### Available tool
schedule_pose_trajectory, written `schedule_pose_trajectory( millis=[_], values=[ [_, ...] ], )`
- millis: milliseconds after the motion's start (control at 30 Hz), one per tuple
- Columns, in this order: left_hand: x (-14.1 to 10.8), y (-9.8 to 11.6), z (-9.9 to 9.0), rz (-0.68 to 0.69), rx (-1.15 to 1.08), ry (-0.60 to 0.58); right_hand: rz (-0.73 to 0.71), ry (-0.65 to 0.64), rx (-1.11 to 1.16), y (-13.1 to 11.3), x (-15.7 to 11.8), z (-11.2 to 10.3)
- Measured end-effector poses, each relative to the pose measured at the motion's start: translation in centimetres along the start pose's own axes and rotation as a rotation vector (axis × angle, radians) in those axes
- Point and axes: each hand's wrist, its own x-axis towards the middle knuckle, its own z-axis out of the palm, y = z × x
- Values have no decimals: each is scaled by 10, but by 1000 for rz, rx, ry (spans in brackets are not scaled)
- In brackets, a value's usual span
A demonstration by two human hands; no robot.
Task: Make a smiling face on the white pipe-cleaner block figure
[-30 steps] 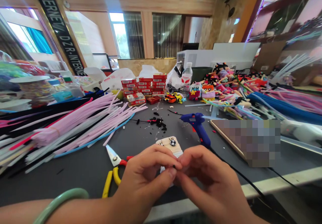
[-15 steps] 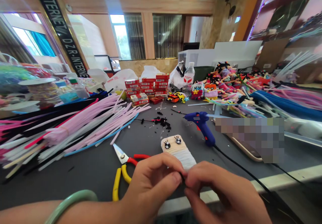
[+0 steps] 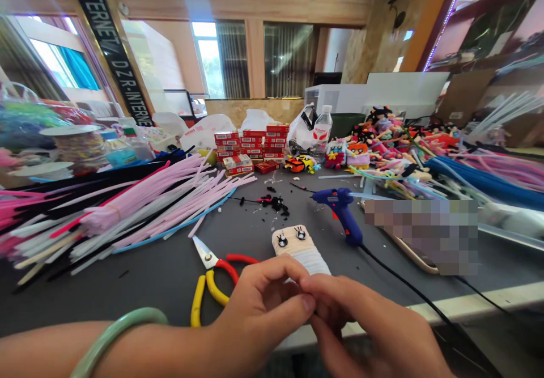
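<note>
My left hand (image 3: 263,307) and my right hand (image 3: 376,324) meet at the table's front edge, fingertips pinched together. Between them is a short black piece of pipe cleaner, now almost wholly hidden by the fingers. Just behind the hands lies a flat rounded figure (image 3: 306,255) wrapped in cream and white strands, with two black-and-white eyes and lashes. My left hand partly covers its lower end. Beside my left hand, scissors (image 3: 208,260) with one red and one yellow handle lie with the blades closed.
A blue glue gun (image 3: 345,211) lies right of the figure, its cord crossing the front edge. Black scraps (image 3: 276,203) lie behind. Pipe cleaners (image 3: 140,202) spread at left; red boxes (image 3: 251,147), a bottle (image 3: 322,126) and small dolls (image 3: 385,134) stand farther back.
The fingertips of both hands have drawn closer, and the black piece that showed between them is now mostly covered. The view has shifted slightly.
</note>
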Motion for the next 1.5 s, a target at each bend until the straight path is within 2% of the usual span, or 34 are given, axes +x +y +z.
schedule_pose_trajectory(
  millis=[267,500,900,1233,1333,1500],
  values=[
    [0,1,1,-18,58,13,7,-94,92,1,3,-7],
    [-3,-1,-2,7,62,-109,37,-196,177,0,7,-14],
    [-5,-5,-7,-1,227,-141,142,-315,298,2,11,-24],
    [-3,-1,-6,-60,143,-126,228,-266,445,3,17,-19],
    [-3,-1,-4,-74,117,-111,248,-287,470,3,17,-18],
    [-3,-2,-5,-90,111,-31,283,-267,510,3,14,-17]
  ],
)
